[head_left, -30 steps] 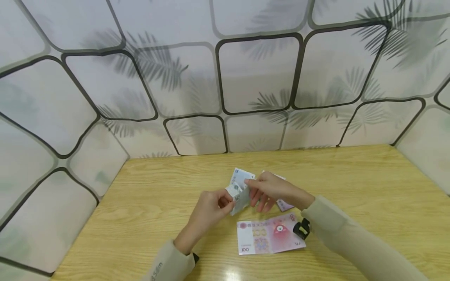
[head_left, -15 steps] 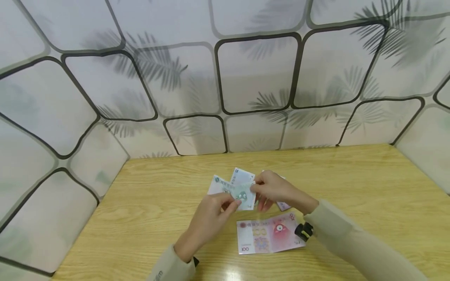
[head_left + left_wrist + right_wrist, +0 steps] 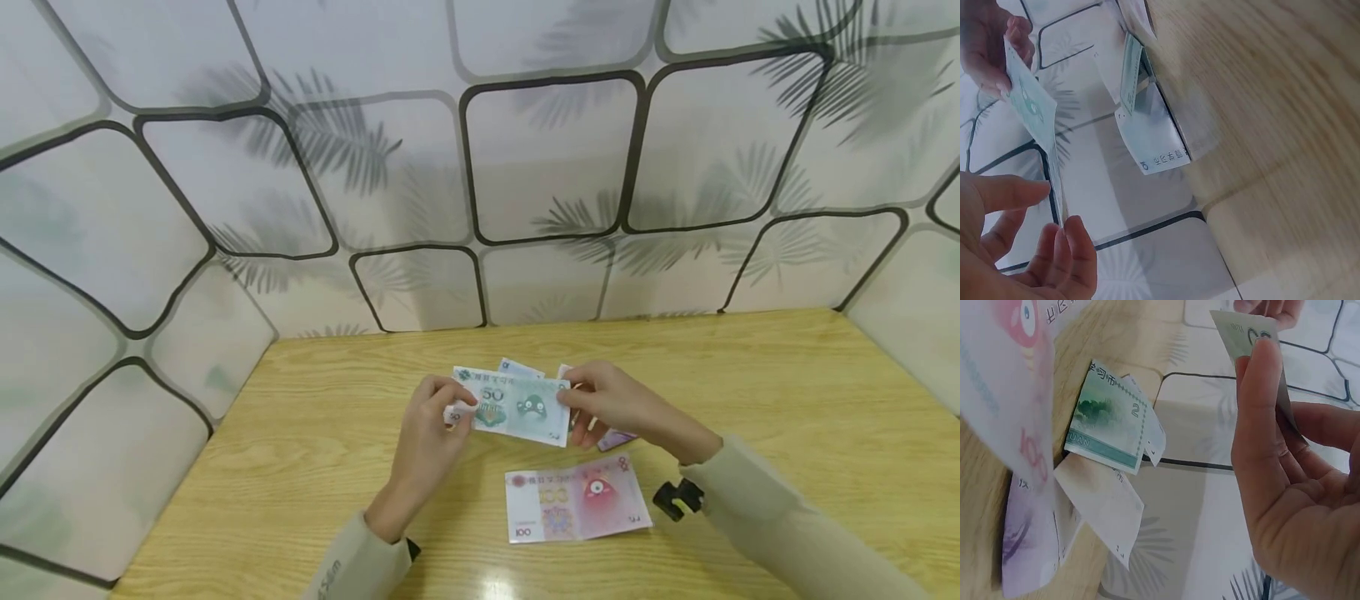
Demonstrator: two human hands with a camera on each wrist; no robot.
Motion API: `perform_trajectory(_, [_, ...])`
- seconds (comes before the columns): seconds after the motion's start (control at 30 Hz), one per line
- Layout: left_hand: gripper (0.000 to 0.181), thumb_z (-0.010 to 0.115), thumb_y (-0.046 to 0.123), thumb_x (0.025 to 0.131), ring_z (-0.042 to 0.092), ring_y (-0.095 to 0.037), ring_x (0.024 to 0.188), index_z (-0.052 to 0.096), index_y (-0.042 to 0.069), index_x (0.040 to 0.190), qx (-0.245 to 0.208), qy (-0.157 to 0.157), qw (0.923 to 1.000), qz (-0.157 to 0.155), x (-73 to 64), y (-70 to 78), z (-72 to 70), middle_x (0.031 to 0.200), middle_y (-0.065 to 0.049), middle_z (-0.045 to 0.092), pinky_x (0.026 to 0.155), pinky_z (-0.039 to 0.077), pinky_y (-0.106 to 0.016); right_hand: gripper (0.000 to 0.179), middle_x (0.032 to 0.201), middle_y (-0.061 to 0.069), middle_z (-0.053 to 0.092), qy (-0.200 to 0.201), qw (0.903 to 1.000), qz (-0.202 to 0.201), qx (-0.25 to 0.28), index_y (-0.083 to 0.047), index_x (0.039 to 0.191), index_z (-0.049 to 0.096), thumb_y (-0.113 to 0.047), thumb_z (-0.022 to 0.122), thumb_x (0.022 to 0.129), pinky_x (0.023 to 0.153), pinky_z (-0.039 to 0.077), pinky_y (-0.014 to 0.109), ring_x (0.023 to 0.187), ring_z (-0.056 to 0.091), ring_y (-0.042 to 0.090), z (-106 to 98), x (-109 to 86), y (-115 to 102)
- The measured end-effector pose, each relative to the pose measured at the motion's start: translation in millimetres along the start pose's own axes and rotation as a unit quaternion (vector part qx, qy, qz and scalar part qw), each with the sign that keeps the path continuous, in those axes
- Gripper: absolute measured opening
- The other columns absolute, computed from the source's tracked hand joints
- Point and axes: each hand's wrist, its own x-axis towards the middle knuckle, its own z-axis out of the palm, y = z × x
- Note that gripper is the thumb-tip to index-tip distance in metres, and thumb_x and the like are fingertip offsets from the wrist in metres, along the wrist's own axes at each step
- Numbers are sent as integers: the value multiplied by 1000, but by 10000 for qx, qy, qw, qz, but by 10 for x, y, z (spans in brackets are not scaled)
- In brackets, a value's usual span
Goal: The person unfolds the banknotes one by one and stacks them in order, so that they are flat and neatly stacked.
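A green-and-white play banknote marked 50 [image 3: 517, 406] is stretched out flat above the table between both hands. My left hand [image 3: 429, 433] pinches its left end, with the thumb [image 3: 1025, 192] on one side and fingers on the other. At the opposite end, my right hand [image 3: 611, 404] pinches the upper right corner. The left end curls slightly by the left fingers. Nearer the body lies a pink play banknote marked 100 [image 3: 558, 521], face up with a fold across its middle. Behind the held note, a pale blue note [image 3: 521, 367] shows only its far edge.
A purple note [image 3: 617, 439] lies partly hidden beneath the right hand. In the right wrist view, a green note marked 2 [image 3: 1110, 419] and a pale note [image 3: 1104, 500] lie beside it. Patterned wall fabric [image 3: 540, 283] stands along the table's [image 3: 750, 400] back edge.
The 50 note, bent and partly covered earlier, has been opened out and pulled straight. My left hand moved left to its end, and my right hand moved slightly right.
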Motion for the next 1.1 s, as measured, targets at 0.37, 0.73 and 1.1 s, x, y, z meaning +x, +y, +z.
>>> perform_trajectory(0.37, [47, 68, -21, 82, 62, -29, 85, 56, -8, 125, -1440, -198, 9851, -924, 70, -9, -10, 109, -21, 60, 56, 55, -24, 23, 74, 11, 67, -145, 9997, -98, 163, 12, 118, 60, -5, 50, 105, 54, 59, 34, 58, 65, 16, -142, -163, 62])
perform_trajectory(0.73, [47, 65, -16, 88, 59, -18, 78, 56, -6, 133, -2818, -1475, 9366, -1473, 65, 23, 0, 95, -15, 61, 56, 58, -30, 29, 84, 12, 66, 127, 9993, -332, 144, 13, 122, 55, -11, 50, 107, 56, 58, 36, 65, 64, 19, -216, -308, 222])
perform_trajectory(1.1, [33, 58, -7, 96, 62, -18, 82, 55, -10, 128, -3438, -1994, 8993, -1824, -3, 72, 40, 99, -14, 61, 58, 57, -25, 35, 96, 19, 68, -19, 9957, -750, 540, 19, 129, 49, -4, 56, 103, 52, 59, 36, 67, 67, 17, -223, -439, 374])
